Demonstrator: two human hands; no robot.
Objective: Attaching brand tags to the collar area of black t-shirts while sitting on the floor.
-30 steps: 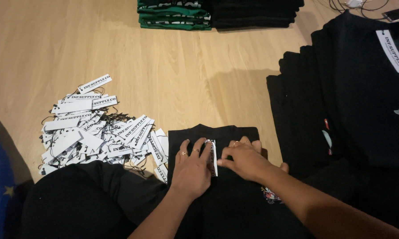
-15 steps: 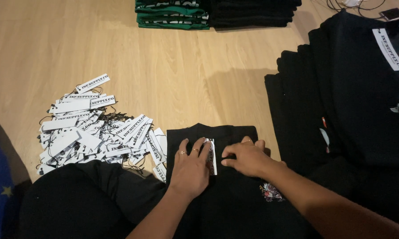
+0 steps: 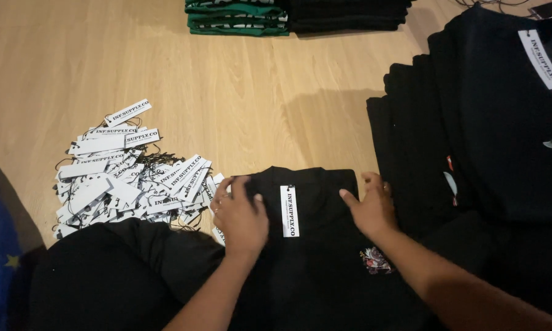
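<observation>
Hands first: the left hand [image 3: 239,216] lies flat and open, palm down, on the near-left part of a folded black garment [image 3: 312,245], while the right hand [image 3: 371,207] rests open with fingers spread at the garment's upper right edge, gripping nothing. Pressing from both sides like this seems meant to keep the fold flat and square on the wooden bench [image 3: 227,104].

A big stack of black garments [image 3: 472,135] sits just right of the folded one, its top piece carrying a white tag, so finished pieces look to be gathered there. At the far edge is a smaller stack of green and black folded clothes [image 3: 270,15]. A loose heap of white hang tags [image 3: 129,178] lies just left of the left hand, within easy reach. One white hang tag [image 3: 289,210] lies lengthwise on the garment between the hands.

Compared with half a second ago, the right hand has moved off the tag to the right edge, leaving the tag fully uncovered.
</observation>
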